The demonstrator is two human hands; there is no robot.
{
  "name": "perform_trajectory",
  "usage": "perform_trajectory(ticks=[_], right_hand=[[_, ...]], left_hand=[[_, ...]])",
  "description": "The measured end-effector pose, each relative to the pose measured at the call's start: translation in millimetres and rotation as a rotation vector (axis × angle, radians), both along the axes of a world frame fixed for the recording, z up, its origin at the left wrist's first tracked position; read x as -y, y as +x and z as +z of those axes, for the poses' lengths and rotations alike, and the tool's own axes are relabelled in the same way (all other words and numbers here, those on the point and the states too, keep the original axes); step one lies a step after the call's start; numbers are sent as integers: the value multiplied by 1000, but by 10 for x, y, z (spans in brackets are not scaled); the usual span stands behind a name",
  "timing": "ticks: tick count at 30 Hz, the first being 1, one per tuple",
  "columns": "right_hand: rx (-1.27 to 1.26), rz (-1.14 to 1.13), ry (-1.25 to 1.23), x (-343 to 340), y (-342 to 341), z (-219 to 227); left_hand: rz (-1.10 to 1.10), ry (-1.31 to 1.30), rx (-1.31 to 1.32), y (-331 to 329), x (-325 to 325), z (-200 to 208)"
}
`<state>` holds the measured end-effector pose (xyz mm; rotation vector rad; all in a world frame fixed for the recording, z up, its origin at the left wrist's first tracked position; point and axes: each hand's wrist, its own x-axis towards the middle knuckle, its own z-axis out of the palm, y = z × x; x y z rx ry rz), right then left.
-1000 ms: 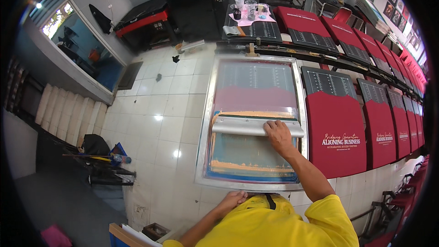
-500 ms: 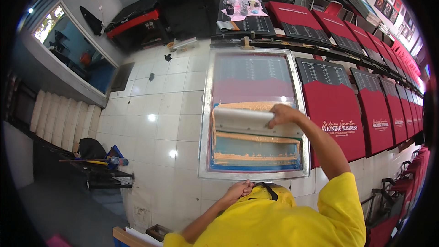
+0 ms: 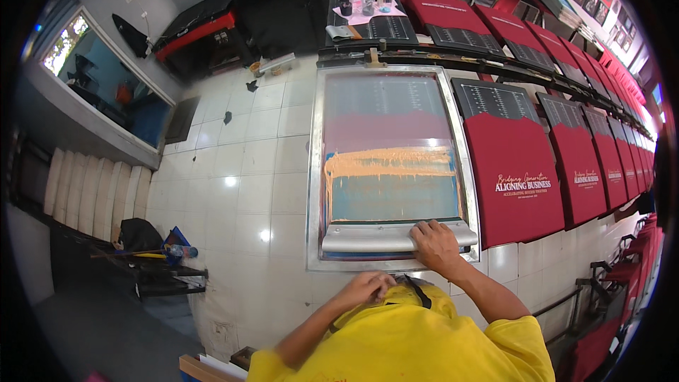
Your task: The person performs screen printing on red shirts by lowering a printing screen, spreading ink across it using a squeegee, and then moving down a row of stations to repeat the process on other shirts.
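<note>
A silver-framed printing screen (image 3: pixel 316 170) lies flat in front of me. Across its near end is a long metal-handled squeegee (image 3: pixel 368 238), gripped by my right hand (image 3: pixel 435 246) toward its right side. Pale orange ink (image 3: pixel 382 161) forms a thick band over the middle of the mesh, with thin streaks on the teal area below. Through the far part of the mesh, a dark board with white markings and maroon cloth show. My left hand (image 3: pixel 368 287) hovers by my chest, just short of the frame's near edge, its fingers loosely bent and apart, with nothing visible in them.
Maroon shirts (image 3: pixel 513 163) on dark boards run in rows to the right, printed with white and gold lettering. Cups (image 3: pixel 366 0) stand on pink paper at the back. Left are a black bench (image 3: pixel 170 276) with a bottle, pale steps (image 3: pixel 92 198) and a doorway.
My right hand has drawn the squeegee from mid-screen to the near end, moving ink off the lower mesh. My left hand has lifted slightly and its fingers have loosened.
</note>
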<state>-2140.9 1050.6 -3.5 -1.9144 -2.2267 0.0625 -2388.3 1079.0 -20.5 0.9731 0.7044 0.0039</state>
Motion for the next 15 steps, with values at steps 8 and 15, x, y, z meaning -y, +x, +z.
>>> perform_trajectory(ticks=[8,15], right_hand=[[0,-29,91,33,22,-11],[51,-93,62,318,357,13]], left_hand=[[-280,1743,-484,-172,-786,485],[-231,1630,-474,-172,-925,68]])
